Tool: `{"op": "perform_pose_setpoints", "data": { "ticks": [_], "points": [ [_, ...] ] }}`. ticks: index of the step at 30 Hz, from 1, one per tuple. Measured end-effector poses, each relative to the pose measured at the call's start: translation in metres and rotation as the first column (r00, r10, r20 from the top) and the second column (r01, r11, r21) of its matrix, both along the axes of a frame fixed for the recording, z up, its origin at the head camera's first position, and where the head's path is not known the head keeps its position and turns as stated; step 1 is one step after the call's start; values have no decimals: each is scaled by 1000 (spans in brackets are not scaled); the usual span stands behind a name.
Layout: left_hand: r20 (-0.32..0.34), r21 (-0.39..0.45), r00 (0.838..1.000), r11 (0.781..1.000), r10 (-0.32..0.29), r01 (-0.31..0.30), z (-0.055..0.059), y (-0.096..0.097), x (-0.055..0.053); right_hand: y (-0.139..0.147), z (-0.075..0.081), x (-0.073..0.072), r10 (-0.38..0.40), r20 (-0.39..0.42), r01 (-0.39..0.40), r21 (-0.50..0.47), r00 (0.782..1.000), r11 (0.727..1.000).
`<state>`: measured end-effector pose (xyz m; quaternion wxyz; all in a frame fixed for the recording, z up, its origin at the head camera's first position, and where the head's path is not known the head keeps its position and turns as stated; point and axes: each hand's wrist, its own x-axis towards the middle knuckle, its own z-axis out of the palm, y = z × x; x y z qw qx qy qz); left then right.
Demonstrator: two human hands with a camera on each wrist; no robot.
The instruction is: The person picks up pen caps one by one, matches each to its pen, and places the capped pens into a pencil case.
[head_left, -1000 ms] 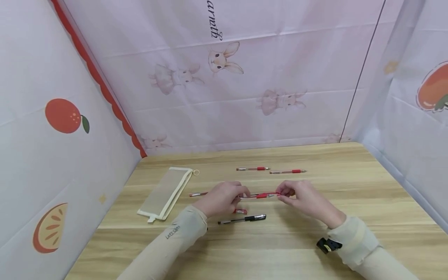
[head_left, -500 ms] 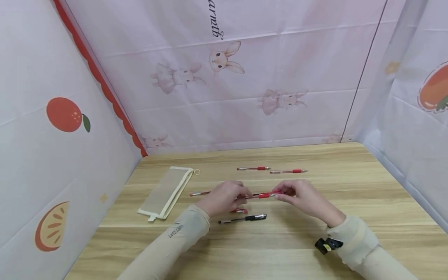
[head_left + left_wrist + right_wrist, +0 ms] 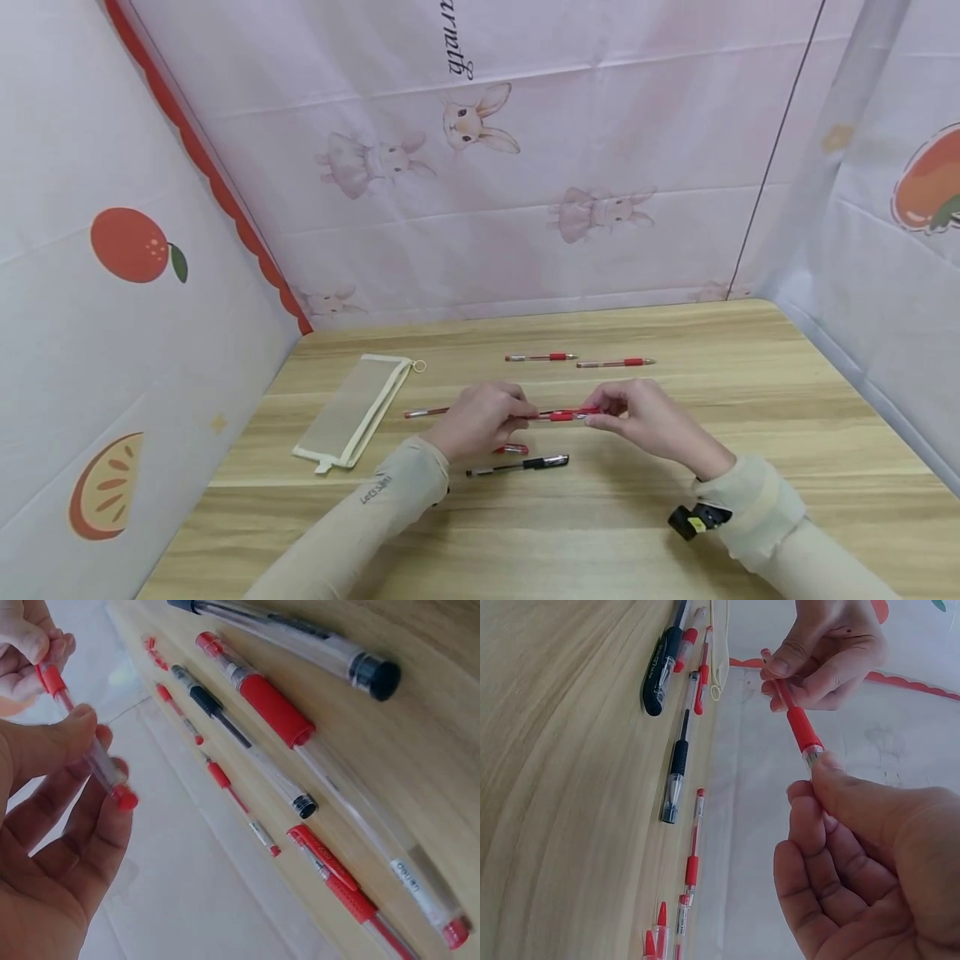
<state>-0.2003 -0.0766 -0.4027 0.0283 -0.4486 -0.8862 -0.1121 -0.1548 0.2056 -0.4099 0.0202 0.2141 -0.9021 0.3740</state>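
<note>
My left hand pinches the clear barrel of a red gel pen between thumb and fingers, near its red end plug. The pen lies almost level, its red grip and tip pointing right. At that tip, the thumb and fingers of my right hand pinch the end, and a red sliver shows beside it in the left wrist view. What the right fingers cover is hidden. Below the held pen, a black gel pen lies on the table. Another red pen is partly behind my left hand.
A beige mesh zip pouch lies at the left. Two red pens lie farther back on the wooden table. A capped black pen is nearer me. Loose clear caps with red clips show in the right wrist view.
My right hand has shifted slightly left, closing the small gap to the pen tip, and its fingers now cover that end. The left hand keeps its hold on the barrel.
</note>
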Motion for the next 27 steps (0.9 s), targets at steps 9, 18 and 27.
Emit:
{"op": "perform_pose_setpoints", "data": {
  "ticks": [9, 18, 27],
  "points": [
    [38, 5, 997, 997, -71, 71, 4, 3, -4, 1, 2, 1, 23, -46, -23, 0, 999, 1000],
    [93, 22, 994, 998, -63, 62, 2, 6, -7, 5, -6, -1, 1, -27, -1, -4, 1000, 1000],
    [176, 12, 984, 999, 36, -39, 5, 9, -14, 5, -9, -7, 16, -38, -16, 3, 999, 1000]
  ]
}}
